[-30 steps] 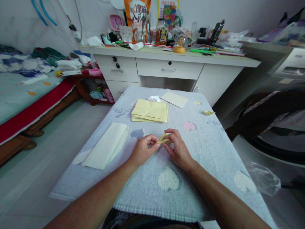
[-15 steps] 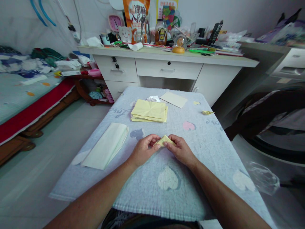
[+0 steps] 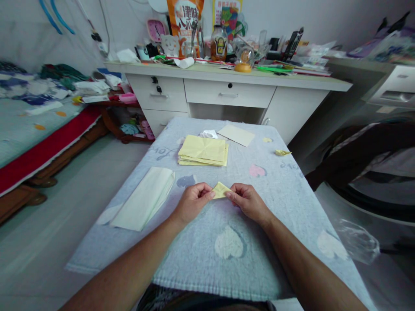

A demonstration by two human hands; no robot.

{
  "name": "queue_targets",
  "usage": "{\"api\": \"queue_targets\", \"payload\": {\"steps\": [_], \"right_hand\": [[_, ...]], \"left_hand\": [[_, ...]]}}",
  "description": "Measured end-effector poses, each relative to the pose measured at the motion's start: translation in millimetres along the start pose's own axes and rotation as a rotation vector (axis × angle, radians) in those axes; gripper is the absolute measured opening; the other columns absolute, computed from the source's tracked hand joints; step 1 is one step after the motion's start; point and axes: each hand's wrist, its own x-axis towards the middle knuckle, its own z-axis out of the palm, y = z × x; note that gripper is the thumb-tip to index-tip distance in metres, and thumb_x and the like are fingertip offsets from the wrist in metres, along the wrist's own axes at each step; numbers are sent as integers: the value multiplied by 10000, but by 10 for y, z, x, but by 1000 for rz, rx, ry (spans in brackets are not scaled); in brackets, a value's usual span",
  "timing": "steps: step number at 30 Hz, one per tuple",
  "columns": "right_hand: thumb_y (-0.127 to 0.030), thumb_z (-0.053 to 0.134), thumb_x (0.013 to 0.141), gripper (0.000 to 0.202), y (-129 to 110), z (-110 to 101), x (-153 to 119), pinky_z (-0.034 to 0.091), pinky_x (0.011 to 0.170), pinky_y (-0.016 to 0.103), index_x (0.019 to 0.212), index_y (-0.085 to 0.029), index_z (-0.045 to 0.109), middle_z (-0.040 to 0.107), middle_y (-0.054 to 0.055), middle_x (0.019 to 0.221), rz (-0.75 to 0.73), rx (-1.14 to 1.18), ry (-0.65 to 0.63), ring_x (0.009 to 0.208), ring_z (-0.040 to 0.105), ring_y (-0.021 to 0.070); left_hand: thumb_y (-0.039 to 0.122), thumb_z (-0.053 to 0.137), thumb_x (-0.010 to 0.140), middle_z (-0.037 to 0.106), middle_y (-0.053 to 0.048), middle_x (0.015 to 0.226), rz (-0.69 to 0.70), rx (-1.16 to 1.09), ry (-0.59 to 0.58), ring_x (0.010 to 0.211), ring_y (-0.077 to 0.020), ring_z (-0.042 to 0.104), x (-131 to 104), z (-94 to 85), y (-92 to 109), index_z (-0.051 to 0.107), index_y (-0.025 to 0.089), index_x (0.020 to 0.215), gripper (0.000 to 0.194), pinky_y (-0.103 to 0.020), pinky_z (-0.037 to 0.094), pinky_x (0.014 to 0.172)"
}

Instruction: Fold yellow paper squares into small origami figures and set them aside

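Observation:
A small piece of folded yellow paper [image 3: 221, 190] is held between both hands, just above the cloth-covered table. My left hand [image 3: 196, 200] pinches its left corner between thumb and fingers. On the other side, my right hand [image 3: 247, 200] grips the right corner the same way, thumb on top. Beyond the hands lies a stack of yellow paper sheets [image 3: 203, 150], the top one creased from its middle. To the left rests a folded pale green paper bundle [image 3: 144, 196]. A small folded yellow paper piece [image 3: 282, 152] sits near the table's right edge.
The table wears a light blue cloth [image 3: 275, 242] with heart prints. Behind the stack are a crumpled white wad [image 3: 209, 134] and a cream card [image 3: 236, 135]. A cluttered white desk [image 3: 230, 93] stands beyond, a bed [image 3: 42, 142] at left, a washing machine [image 3: 389, 99] at right.
The folded paper has been turned in the fingers and now shows a flatter, diamond-like face. The thumbs have shifted outward to its side corners. Everything else on the table stays put.

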Motion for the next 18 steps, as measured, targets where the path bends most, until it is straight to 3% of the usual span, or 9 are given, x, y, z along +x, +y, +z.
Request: {"api": "queue_targets", "payload": {"steps": [6,9,11,13,18], "right_hand": [[-493,572,845,386,15,-36,-23,325,489,210,657,-156,557,525,-22,562,11,140,-43,491,412,74],[-450,598,839,292,4,-34,-28,381,519,211,844,-159,604,588,3,689,-16,307,-81,560,473,88],[-417,673,787,299,-1,-4,-22,396,520,204,942,-181,575,579,-7,741,-34,381,-82,597,491,92],[-406,726,740,340,4,43,-8,402,510,198,933,-197,539,555,-27,729,-38,413,-70,591,487,87],[-443,753,700,390,39,134,18,408,487,206,852,-203,485,539,-51,660,-24,408,-13,512,475,76]], "left_hand": [[348,616,796,442,53,582,-12,-66,-18,542,-73,376,10,4,10,568,137,720,229,-198,293,519],[328,608,805,471,60,604,-8,-142,9,538,-75,403,12,9,-3,545,161,892,199,-194,315,525],[306,600,816,485,76,621,-6,-193,26,533,-76,427,7,20,-8,463,199,1037,282,-189,330,531],[299,585,832,491,83,631,-8,-205,12,525,-74,437,-4,41,-10,405,222,1073,310,-184,333,527],[317,531,875,541,43,708,26,-59,-41,583,-86,480,-37,110,-29,468,202,1005,185,-191,360,548]]}}
